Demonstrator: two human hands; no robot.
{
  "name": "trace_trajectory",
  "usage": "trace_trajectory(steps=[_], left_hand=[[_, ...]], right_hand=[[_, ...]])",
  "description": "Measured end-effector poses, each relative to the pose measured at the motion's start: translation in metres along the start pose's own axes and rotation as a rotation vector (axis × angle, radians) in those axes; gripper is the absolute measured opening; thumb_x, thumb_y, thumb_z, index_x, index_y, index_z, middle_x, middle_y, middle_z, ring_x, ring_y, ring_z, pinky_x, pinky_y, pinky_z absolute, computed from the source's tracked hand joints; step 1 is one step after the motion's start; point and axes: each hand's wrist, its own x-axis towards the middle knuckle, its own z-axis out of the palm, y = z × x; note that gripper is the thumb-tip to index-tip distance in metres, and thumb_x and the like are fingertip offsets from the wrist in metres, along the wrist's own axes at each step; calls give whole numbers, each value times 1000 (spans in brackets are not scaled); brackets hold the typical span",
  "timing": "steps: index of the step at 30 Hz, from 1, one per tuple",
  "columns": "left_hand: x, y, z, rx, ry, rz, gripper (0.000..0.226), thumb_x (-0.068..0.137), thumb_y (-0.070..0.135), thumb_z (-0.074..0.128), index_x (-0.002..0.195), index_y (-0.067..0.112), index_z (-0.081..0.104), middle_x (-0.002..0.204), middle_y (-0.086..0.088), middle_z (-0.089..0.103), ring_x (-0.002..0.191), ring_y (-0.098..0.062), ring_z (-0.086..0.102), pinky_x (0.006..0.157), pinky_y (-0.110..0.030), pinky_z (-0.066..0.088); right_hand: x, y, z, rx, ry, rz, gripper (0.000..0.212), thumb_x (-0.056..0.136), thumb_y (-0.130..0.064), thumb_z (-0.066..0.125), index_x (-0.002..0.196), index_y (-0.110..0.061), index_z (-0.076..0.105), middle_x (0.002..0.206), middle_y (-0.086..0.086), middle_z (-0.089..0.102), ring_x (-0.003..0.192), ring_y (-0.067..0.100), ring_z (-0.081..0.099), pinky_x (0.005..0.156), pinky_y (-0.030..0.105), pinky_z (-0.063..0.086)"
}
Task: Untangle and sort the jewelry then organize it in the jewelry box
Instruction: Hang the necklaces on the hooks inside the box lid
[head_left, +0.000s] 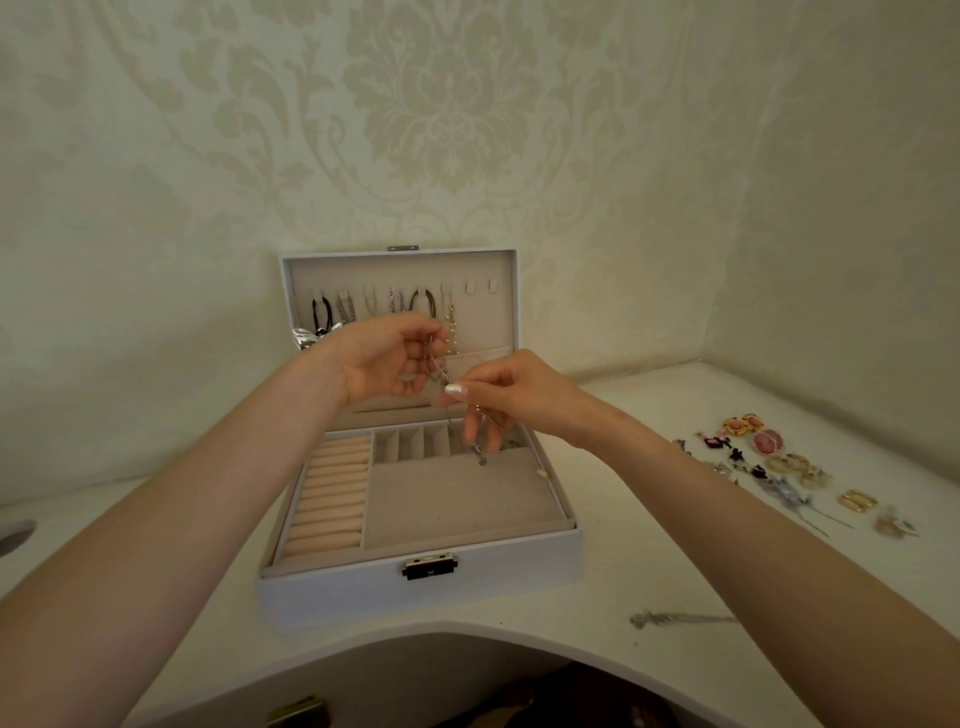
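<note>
"Starting at the left, what is on your monitor?"

"A round dark hole (15, 538) cut into the smooth white table (623, 530). Right of it I see the jewelry box (363, 590) standing open. It is a white rectangular case with a metal latch (429, 566) on its near wall."

"And inside?"

"I see a beige, felt-like lining. Peach padded ring rolls (332, 499) fill the left section. Narrow, straight-walled compartments (410, 444) run along the far side, with a flat tray (457, 504) nearer. The upright lid (498, 275) carries hanging necklaces (345, 309): black cords, silver links and, farther right, a gold beaded strand (451, 322)."

"The hands?"

"Both are raised over the box. The left hand (384, 358) has its palm turned up and its fingers curled, gripping the upper part of a thin silver chain (439, 370). The right hand (519, 395) pinches the same chain lower down between thumb and forefinger, its other fingers pointing down. The chain's end dangles above the far compartments."

"Farther right?"

"A second fine chain (675, 619) lies loose close to the table's near edge. Well apart from the box, earrings (769, 462) are spread out: gold-rimmed pink ovals, small black pieces, gold hoops. From my seat the wall behind looks like cream damask wallpaper (415, 130)."
</note>
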Motion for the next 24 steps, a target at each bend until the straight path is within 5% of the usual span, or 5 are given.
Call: trace_trajectory(steps=[4,9,16,24], left_hand=[[-1,2,1,91,-16,51,23,96,27,48,87,14,64,47,11,36,48,-4,41,59,-22,30],[-3,4,4,236,-20,151,30,96,37,48,74,19,56,47,10,35,48,-6,41,62,-24,34],[-3,5,-6,312,-16,247,33,96,34,48,67,19,53,51,9,47,57,-10,45,66,-26,35],[0,4,-12,315,-18,255,32,96,33,49,67,20,55,54,8,49,57,-10,47,70,-28,37]], right_hand=[[4,8,5,66,231,39,4,93,-9,59,90,-6,60,81,12,64,45,20,63,45,30,52],[8,9,10,346,169,157,41,85,4,65,120,-5,47,106,16,61,54,23,66,52,31,57],[11,16,13,413,197,134,13,86,-3,66,95,-7,58,66,11,65,51,16,61,49,23,52],[10,23,5,380,258,117,7,86,-7,68,89,-8,62,54,7,62,40,13,53,40,21,43]])
